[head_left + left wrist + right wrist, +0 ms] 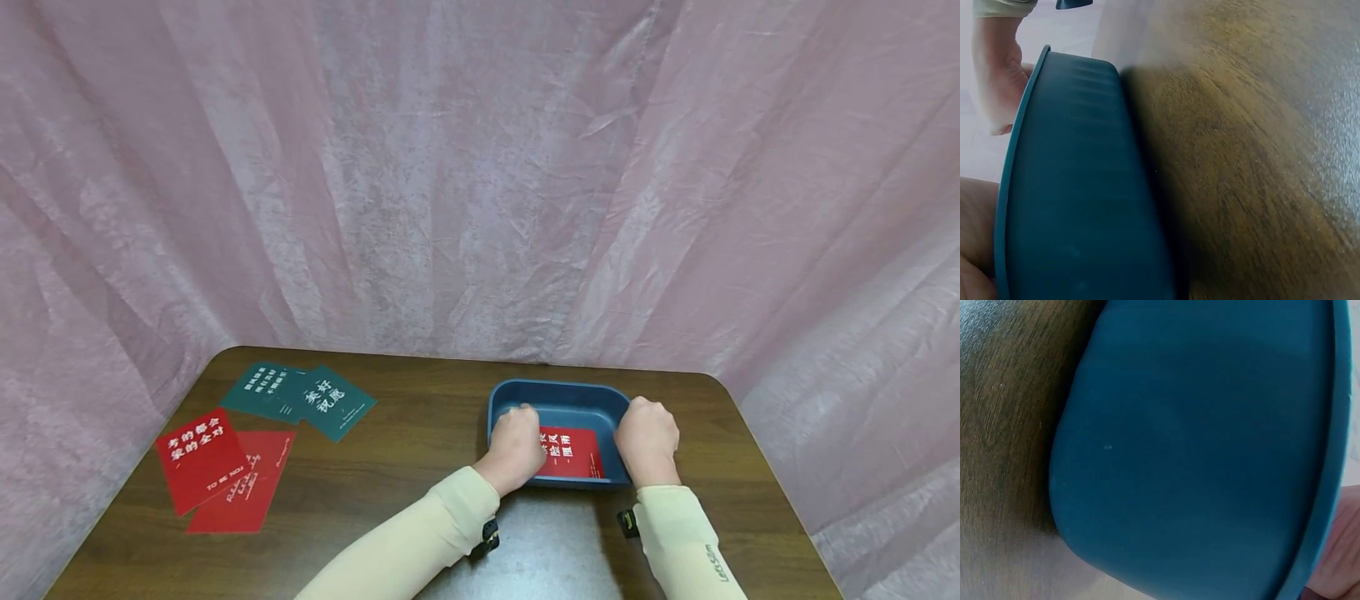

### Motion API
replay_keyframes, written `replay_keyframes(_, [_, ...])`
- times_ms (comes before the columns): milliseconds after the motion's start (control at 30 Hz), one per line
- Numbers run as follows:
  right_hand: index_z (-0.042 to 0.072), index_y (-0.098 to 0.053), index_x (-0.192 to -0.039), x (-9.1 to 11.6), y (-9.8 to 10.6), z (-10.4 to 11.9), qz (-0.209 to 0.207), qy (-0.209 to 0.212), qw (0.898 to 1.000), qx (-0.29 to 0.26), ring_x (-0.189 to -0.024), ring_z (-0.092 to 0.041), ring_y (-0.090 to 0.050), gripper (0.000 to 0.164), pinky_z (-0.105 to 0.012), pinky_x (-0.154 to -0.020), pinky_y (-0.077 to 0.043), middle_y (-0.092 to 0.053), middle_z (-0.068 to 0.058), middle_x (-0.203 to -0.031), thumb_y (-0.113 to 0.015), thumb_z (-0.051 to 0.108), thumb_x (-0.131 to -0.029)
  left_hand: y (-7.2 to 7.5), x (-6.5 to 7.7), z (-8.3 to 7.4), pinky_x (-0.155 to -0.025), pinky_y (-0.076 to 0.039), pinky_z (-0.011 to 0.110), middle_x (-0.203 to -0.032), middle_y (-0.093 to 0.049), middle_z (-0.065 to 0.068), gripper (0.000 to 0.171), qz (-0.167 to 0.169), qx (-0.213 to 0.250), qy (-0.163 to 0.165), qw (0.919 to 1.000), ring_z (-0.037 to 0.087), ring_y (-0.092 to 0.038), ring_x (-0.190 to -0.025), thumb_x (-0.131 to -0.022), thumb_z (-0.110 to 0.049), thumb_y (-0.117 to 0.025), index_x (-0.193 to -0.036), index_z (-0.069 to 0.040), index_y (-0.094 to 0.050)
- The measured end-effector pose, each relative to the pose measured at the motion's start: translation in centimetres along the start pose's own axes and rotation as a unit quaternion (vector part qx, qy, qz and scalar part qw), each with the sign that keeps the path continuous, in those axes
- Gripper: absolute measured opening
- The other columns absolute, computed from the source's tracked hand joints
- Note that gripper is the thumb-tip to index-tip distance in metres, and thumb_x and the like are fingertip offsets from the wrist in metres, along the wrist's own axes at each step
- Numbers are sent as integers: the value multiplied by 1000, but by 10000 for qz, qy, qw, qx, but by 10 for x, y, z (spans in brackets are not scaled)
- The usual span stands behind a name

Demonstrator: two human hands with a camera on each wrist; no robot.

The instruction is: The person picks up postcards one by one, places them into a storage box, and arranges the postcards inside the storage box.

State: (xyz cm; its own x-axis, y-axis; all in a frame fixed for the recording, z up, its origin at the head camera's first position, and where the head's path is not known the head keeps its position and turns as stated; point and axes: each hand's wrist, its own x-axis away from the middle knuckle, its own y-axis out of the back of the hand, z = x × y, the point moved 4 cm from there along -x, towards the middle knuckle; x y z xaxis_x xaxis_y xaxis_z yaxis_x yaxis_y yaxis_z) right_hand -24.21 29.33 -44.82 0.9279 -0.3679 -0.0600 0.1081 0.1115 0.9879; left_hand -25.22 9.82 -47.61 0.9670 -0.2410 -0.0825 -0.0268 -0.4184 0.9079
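Note:
A dark blue rectangular tray [555,392] with raised walls sits at the right part of the table. Inside it lies a red card [573,452] with white lettering, partly hidden by my left hand [517,450]. That hand, fingers curled, grips the tray's left rim. Across from it, my right hand [648,437] grips the right rim, also with curled fingers. In the left wrist view the tray's outer wall [1079,175] stands close over the wood. The right wrist view is mostly filled by the tray's curved side [1191,456], with part of the hand behind the rim.
Two overlapping green cards [337,402] with white lettering lie at the table's far left. Nearer me, two red cards [202,458] overlap at the left edge. The wooden table [420,417] ends at a pink curtain [450,208] hanging behind and beside it.

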Motion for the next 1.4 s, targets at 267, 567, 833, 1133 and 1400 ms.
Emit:
replay_keyframes(267, [-9,-64,-86,0,1,2,-4,10,10000,-7,-62,-41,-62,21,-50,-40,-45,-64,-32,-81,-56,9,-80,1,-1,-1,-51,-50,33,-73,-68,5,17,23,-564,-61,9984,18,-62,-64,-68,-21,-76,-77,-10,-69])
replay_keyframes(567, [-9,-64,-86,-1,0,-2,5,-14,10000,-45,-62,-41,-62,21,-48,-38,-43,-64,-33,-81,-55,10,-80,2,-1,-8,-55,-52,31,-77,-67,4,32,85,-1165,-85,9931,16,-60,-65,-65,-32,-80,-89,-11,-72])
replay_keyframes(833, [-9,-63,-84,0,-2,-4,14,25,9999,-103,-55,-36,-58,21,-43,-34,-40,-63,-31,-76,-53,10,-82,2,0,-9,-55,-51,29,-78,-66,3,33,220,-1172,-206,9926,14,-59,-67,-68,-33,-79,-91,-12,-71])
replay_keyframes(1133, [-9,-62,-83,3,-3,-2,-36,102,9999,-54,-54,-36,-58,21,-43,-34,-40,-63,-31,-75,-52,9,-82,50,5,13,-51,-48,34,-72,-61,-1,20,-836,-543,-843,9914,18,-62,-64,-76,-35,-72,-76,-16,-67])
replay_keyframes(1400, [-9,-63,-82,2,-3,0,-138,118,9998,-27,-58,-40,-60,20,-46,-35,-41,-63,-32,-76,-51,7,-82,114,-9,89,-68,-51,36,-88,-66,0,27,-2222,215,-852,9710,20,-63,-83,-75,-32,-75,-95,-17,-65])
